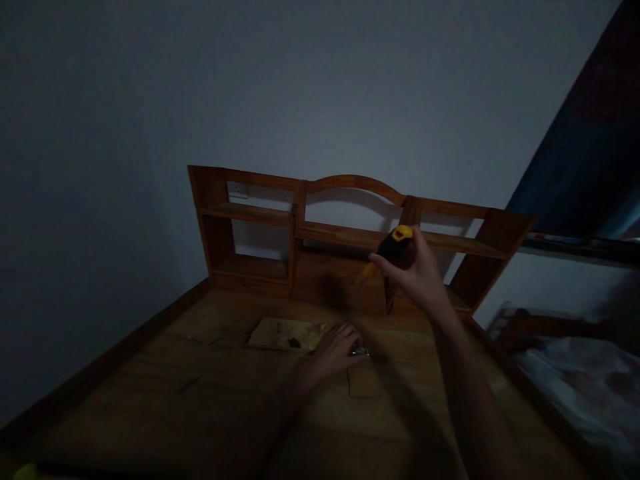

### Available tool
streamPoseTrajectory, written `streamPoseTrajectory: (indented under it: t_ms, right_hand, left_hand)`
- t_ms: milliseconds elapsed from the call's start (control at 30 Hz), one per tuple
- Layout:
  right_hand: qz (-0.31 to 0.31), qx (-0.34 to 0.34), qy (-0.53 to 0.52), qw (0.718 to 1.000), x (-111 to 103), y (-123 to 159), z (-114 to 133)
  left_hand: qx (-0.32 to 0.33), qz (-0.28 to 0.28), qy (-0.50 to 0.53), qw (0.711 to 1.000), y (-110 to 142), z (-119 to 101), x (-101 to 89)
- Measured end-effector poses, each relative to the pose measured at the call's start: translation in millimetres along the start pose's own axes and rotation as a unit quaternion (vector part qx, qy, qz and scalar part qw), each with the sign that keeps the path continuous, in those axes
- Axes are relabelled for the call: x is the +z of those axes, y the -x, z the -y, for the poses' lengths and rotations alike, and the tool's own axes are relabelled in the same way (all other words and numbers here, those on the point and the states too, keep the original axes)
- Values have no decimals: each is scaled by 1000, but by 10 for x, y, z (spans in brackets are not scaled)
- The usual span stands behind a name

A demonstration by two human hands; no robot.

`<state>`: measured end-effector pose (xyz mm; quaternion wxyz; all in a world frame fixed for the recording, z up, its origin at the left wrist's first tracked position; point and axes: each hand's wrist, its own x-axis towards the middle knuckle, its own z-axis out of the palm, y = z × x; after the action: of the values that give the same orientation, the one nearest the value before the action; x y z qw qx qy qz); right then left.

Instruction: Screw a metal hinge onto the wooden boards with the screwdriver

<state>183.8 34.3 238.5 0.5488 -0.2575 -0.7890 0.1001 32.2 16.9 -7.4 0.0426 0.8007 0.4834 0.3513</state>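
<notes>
My right hand (415, 270) is raised above the wooden surface (200, 393) and wrapped round a tool with a black and yellow handle (393, 245), its yellow tip pointing down to the left. Down on the surface my left hand (340, 347) rests with fingers curled over a small shiny metal piece (361, 351). Just below that hand lies a small wooden block (363, 383). The room is dim and fine detail is hard to make out.
A pale flat board (280, 332) lies left of my left hand. A wooden headboard with shelves and an arch (350, 233) stands at the far edge against the wall. A raised wooden rail (125, 347) runs along the left side. Another bed with light bedding (575, 380) is at the right.
</notes>
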Motion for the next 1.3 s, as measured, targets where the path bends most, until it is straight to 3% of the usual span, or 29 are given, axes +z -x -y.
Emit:
streamPoseTrajectory:
  t_ms: [133, 267, 333, 633, 1033, 1300]
  right_hand:
    - [74, 14, 52, 996, -282, 180, -500]
    - [213, 33, 63, 974, -250, 308, -674]
    - [243, 44, 57, 967, -198, 324, -716]
    - [260, 53, 33, 964, -82, 388, -977]
    - [299, 66, 1, 952, -122, 350, -985]
    - [287, 64, -1, 956, -171, 329, -975]
  left_hand:
    - [-7, 14, 12, 1000, 4, -21, -37]
    - [-14, 16, 29, 999, -12, -25, -36]
    - [-16, 20, 37, 999, -22, -24, -32]
    - [-7, 40, 72, 997, -80, 16, -8]
    - [13, 56, 55, 997, -85, 130, 88]
    - [27, 50, 59, 997, -84, 126, 69]
